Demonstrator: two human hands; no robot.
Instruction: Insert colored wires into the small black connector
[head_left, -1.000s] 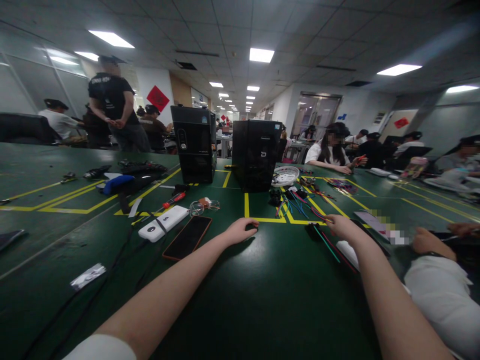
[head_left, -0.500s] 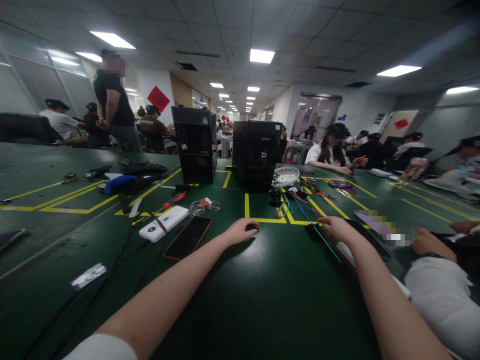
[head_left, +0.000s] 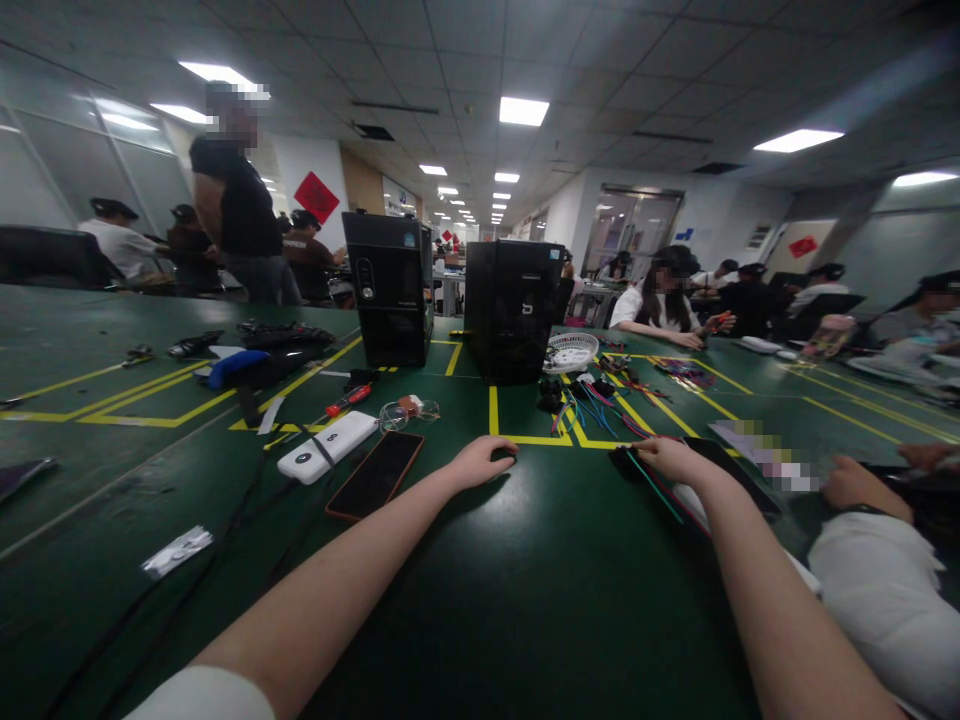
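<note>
My left hand (head_left: 482,462) rests on the green table, fingers curved and a gap showing between thumb and forefinger. Nothing can be made out in it. To its left lies a smartphone (head_left: 376,475) with an orange-brown edge. My right hand (head_left: 666,460) is closed at a black connector (head_left: 623,462), from which green and red wires (head_left: 657,488) run back under the wrist. The fingertips partly hide the connector. Beyond both hands, two black computer towers (head_left: 391,290) stand upright, the right tower (head_left: 514,310) nearer the middle.
On the left lie a white power bank (head_left: 328,447), glasses (head_left: 397,413), a red screwdriver (head_left: 348,400) and black cables. Ahead on the right are loose coloured wires (head_left: 596,402) and a white basket (head_left: 572,352). A neighbour's hand (head_left: 866,490) and sleeve are at the right edge.
My left hand stays put, and my right hand has barely shifted at the connector. In the background, the standing person has turned and moved slightly right.
</note>
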